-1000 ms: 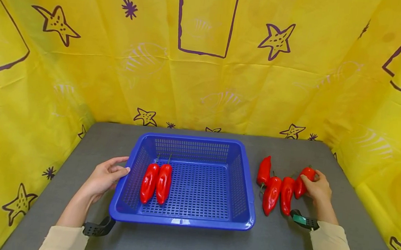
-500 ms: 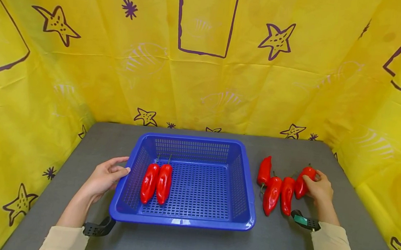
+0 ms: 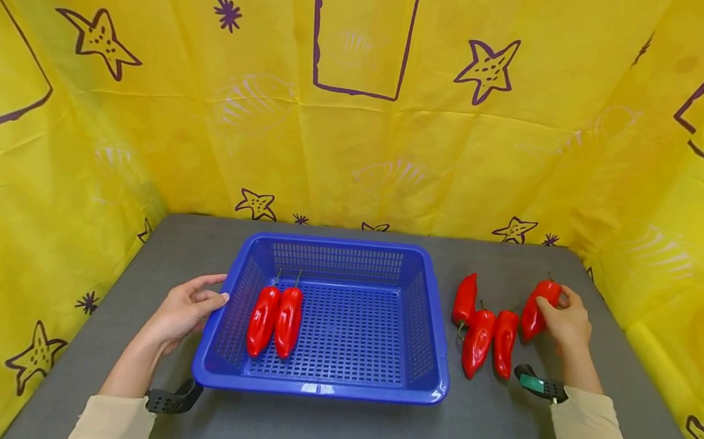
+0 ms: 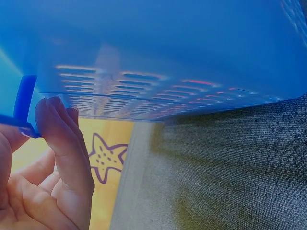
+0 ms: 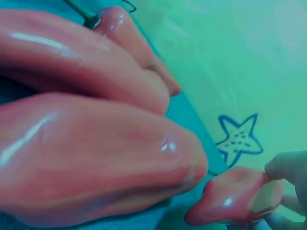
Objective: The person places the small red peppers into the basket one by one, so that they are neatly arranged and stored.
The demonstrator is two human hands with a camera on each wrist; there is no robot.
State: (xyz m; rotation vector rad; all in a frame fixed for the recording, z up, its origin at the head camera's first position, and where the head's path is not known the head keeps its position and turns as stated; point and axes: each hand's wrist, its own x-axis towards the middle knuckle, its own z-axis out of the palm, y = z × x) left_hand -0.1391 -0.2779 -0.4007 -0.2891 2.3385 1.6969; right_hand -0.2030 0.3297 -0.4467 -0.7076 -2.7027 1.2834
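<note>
My left hand [image 3: 184, 313] grips the left rim of a blue plastic basket [image 3: 323, 389], thumb over the edge. In the left wrist view its fingers [image 4: 64, 139] bend under the rim, against the slotted wall. Two red peppers [image 3: 262, 322] lie side by side in the basket's left part, stems pointing away. Right of the basket, my right hand [image 3: 569, 325] pinches a red pepper [image 3: 539, 312] between thumb and fingers. The right wrist view shows this pepper [image 5: 230, 196] at lower right, its tip sticking out from the fingers.
Three more red peppers lie between basket and right hand: one farther back [image 3: 464, 299], a middle one [image 3: 477, 345] and one nearest the hand [image 3: 504, 344]. A yellow patterned cloth [image 3: 359, 142] surrounds the grey table [image 3: 331, 433] at the back and sides.
My right hand has moved slightly right and away from me with the pepper, widening the gap to the neighbouring pepper. The left hand and basket have stayed in place.
</note>
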